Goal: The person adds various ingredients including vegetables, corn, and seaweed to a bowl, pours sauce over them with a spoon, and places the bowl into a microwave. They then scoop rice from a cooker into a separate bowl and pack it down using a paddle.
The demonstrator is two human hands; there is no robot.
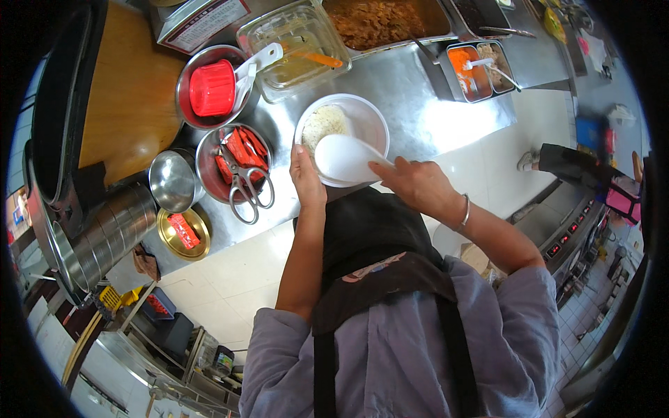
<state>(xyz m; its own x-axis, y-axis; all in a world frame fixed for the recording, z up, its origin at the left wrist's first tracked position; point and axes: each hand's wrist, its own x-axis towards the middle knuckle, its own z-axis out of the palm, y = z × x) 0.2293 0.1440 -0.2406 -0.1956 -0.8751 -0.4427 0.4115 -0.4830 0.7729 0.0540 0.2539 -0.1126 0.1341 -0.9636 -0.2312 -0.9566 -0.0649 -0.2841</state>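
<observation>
A round white plastic bowl (373, 117) is just in front of me at the steel counter's near edge. Cooked white rice (325, 125) lies against the left part of its inside. My left hand (307, 177) grips the bowl's left side, thumb at the rim. In my right hand (418, 183) is a white rice paddle (345, 159), held by its handle. Its broad blade is over the near part of the bowl, hiding some rice and the near rim. Whether the blade touches the rice I cannot tell.
Left of the bowl, a steel bowl holds red packets (243, 146) and scissors (244, 183). Behind it stands another with a red plastic cup (212, 88). A clear tub (298, 52), a tray of brown stew (376, 23) and divided steel containers (478, 70) line the back. Another person's leg (564, 159) shows right.
</observation>
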